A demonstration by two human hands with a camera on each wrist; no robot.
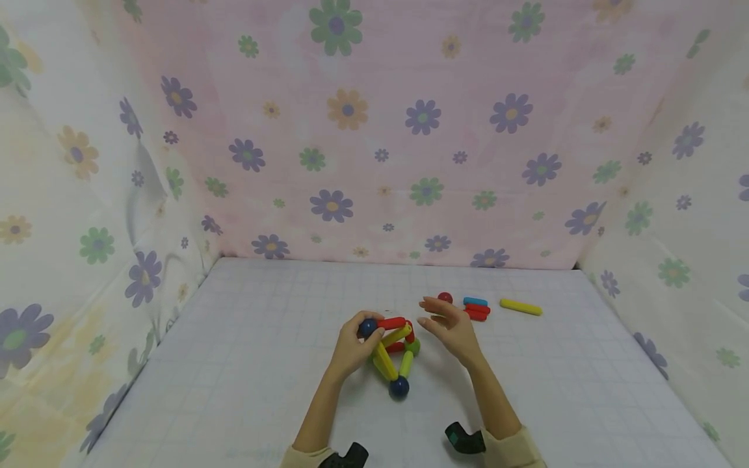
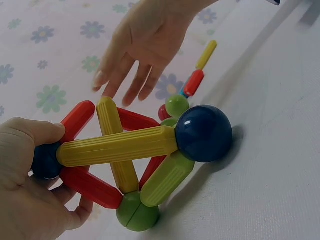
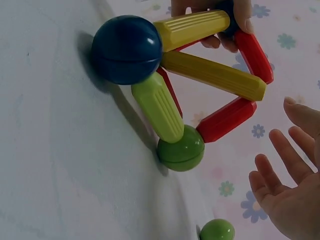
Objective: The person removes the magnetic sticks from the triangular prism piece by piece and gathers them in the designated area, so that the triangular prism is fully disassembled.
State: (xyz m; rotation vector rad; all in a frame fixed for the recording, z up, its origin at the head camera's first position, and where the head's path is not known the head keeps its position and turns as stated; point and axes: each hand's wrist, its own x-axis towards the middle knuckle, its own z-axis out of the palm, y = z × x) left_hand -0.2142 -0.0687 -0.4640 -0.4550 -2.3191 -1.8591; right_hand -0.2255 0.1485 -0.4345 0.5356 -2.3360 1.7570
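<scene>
Here, yellow rod [image 2: 120,146] slanting down toward the person, left fingers [image 2: 81,214] gripping its upper blue ball [image 1: 367,327], right fingers [image 3: 290,156] spread.

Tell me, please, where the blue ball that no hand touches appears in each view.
Head: blue ball, low, just right of centre.
Left wrist: blue ball, right of centre, about mid-height.
Right wrist: blue ball, upper left.
Shared landmark: the left hand, gripping the other blue ball.

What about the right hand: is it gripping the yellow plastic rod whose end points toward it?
No, the right wrist view shows the right hand with fingers extended, apart from the yellow plastic rod.
</scene>
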